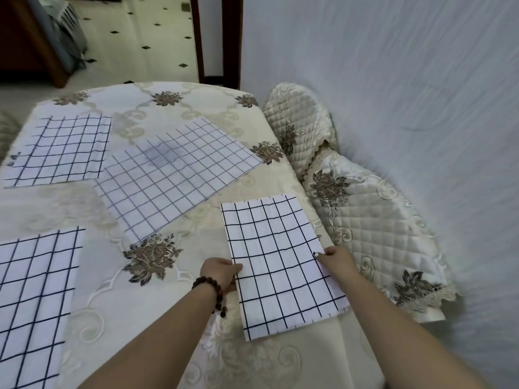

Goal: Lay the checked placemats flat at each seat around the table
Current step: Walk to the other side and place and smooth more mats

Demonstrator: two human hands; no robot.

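Placemat (280, 262) sits at the counter's (157, 313) right edge, just beside the padded chair (359, 209), and lies between your two hands. Your left hand (222, 272) pinches its left edge, thumb on top, fingers tucked under. Your right hand (335, 259) grips its right edge, fingers curled on the cloth. There is a bead bracelet (209, 287) on your left wrist. Three other placemats lie flat: far left (59, 150), middle (174, 172), near left (33, 299).
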